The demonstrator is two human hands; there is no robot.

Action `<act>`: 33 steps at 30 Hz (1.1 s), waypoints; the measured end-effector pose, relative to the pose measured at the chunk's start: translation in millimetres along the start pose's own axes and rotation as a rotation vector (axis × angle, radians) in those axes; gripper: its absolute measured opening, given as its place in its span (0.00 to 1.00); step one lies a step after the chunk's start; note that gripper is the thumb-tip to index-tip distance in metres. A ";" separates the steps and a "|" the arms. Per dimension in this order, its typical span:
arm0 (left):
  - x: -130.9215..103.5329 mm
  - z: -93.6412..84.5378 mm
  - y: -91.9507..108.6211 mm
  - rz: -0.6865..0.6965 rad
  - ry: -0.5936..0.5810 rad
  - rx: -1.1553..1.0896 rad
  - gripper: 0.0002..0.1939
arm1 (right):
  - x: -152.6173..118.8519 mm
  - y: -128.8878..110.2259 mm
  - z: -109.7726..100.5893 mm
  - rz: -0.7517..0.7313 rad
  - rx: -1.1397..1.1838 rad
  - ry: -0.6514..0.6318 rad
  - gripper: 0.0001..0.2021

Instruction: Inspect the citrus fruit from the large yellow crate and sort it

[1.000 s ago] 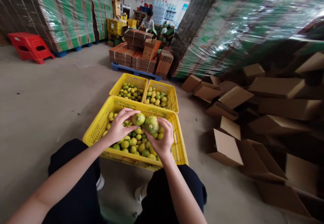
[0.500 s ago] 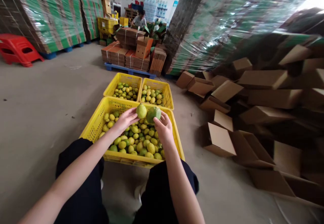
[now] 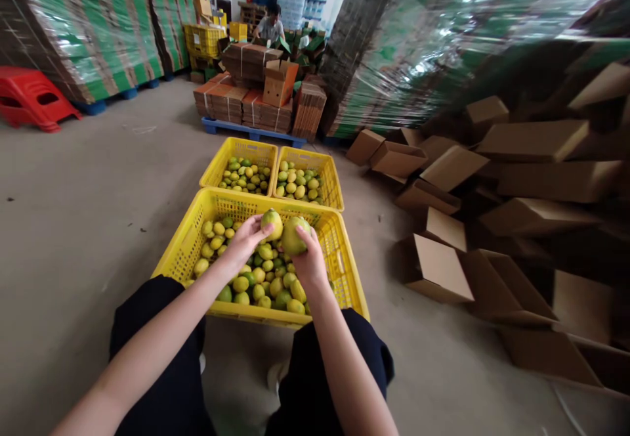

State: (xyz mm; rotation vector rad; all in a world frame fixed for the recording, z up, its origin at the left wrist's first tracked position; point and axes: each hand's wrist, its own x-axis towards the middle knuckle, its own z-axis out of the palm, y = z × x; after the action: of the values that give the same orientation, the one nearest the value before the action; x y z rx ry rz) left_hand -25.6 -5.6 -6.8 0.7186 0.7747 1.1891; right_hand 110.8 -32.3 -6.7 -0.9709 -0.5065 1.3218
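Observation:
Between the thumb and fingers of my left hand (image 3: 250, 238) is a yellow-green lemon (image 3: 272, 223). Close beside it, my right hand (image 3: 311, 257) grips a larger greenish lemon (image 3: 294, 236). Both fruits are held above a big yellow plastic crate (image 3: 180, 242) with perforated walls, which stands between my knees. Many lemons (image 3: 276, 286), some yellow and some green, lie in that crate; my hands and forearms hide part of them.
Two smaller yellow crates, left (image 3: 211, 172) and right (image 3: 335, 183), hold more lemons just beyond. Flattened cartons sit on a blue pallet (image 3: 253, 132) farther back, near a seated person (image 3: 270, 25). Open cardboard boxes (image 3: 438, 268) heap on the right; a red stool (image 3: 37, 98) stands left.
Both hands still hold their fruits and have shifted slightly left and down. The larger fruit has been turned, showing a paler, yellower side. The view has tilted a little downward.

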 end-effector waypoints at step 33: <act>0.1 -0.9 9.6 -0.365 0.128 -0.479 0.17 | 0.1 -8.2 0.8 0.235 0.119 -0.117 0.10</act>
State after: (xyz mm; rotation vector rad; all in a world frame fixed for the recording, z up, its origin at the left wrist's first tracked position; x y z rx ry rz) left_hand -31.3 -3.3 0.6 0.0982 0.6559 1.0341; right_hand 114.9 -31.6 0.4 -0.8771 -0.4058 1.6091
